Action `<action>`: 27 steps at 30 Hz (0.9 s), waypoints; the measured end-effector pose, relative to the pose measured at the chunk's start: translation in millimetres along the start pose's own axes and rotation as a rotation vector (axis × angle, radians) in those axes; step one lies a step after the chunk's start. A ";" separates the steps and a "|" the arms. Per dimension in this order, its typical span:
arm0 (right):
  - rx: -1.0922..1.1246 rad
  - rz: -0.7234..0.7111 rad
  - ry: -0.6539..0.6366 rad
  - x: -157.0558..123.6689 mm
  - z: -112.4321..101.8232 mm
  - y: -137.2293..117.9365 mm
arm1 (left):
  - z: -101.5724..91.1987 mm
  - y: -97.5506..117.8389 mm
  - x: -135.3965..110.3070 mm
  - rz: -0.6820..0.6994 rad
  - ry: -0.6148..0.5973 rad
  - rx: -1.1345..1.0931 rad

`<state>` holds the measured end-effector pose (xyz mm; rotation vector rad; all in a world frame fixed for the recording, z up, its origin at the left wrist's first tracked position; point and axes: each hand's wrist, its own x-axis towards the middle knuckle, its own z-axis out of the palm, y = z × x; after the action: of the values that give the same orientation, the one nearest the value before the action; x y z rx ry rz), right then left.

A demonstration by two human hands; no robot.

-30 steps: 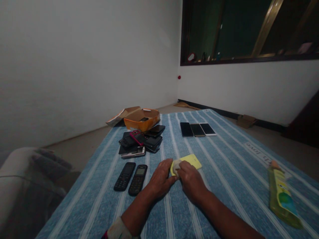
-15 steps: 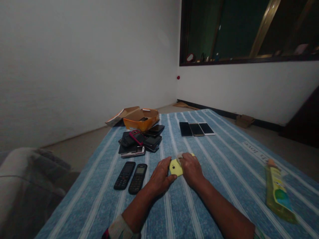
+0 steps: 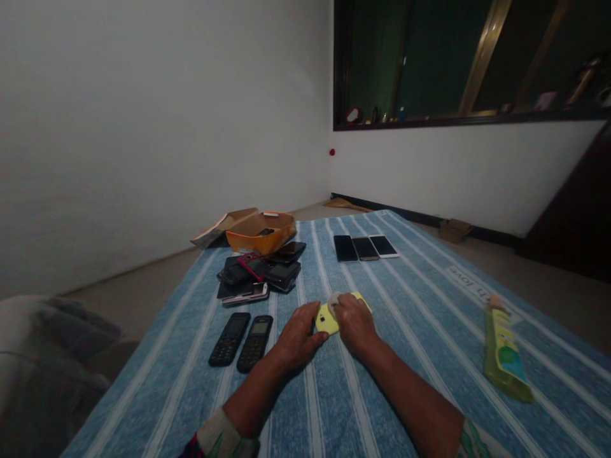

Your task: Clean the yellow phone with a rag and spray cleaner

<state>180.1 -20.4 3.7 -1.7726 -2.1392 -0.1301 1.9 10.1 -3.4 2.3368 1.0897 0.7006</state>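
A yellow-backed phone (image 3: 326,321) lies with its camera side up on the striped cloth. My left hand (image 3: 300,334) grips its left end between thumb and fingers. Closed around a whitish wad (image 3: 333,300), perhaps a tissue or cloth, my right hand (image 3: 354,323) presses on the phone's back. One yellow corner shows beyond the right fingers. Two black keypad phones, one (image 3: 230,340) farther left and one (image 3: 254,343) nearer, lie beside my left hand.
Several phones are heaped (image 3: 258,273) before an open orange box (image 3: 262,240). Three smartphones (image 3: 365,248) lie in a row at the back. A bottle of yellow-green liquid (image 3: 506,356) lies on the blue striped cloth (image 3: 405,381) at right. A grey-white covered seat (image 3: 42,369) stands at left.
The camera view has turned slightly right, shifting everything left in the picture. My right hand has slid a little on the phone, uncovering more of its far right corner.
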 end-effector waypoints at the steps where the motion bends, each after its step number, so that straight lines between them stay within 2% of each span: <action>1: -0.007 0.029 0.006 0.7 -1.0 4.7 | -0.3 -1.0 0.4 -0.014 -0.002 0.011; 6: -0.021 0.152 0.027 0.6 -2.7 24.6 | -1.1 -3.2 2.2 -0.076 -0.028 0.053; 13: -0.016 0.204 0.030 0.1 -1.6 29.0 | -1.8 -4.8 2.4 -0.049 -0.021 0.072; 21: -0.036 0.158 0.017 -3.7 -1.2 26.6 | -6.4 12.2 2.1 -0.027 -0.042 0.060; 27: -0.034 0.050 -0.002 -5.8 1.4 5.4 | -5.7 17.5 -0.1 -0.029 -0.051 0.086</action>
<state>185.9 -24.3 -0.4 -1.8450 -2.1040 -0.1524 8.0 1.1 11.4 2.3922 1.1498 0.5906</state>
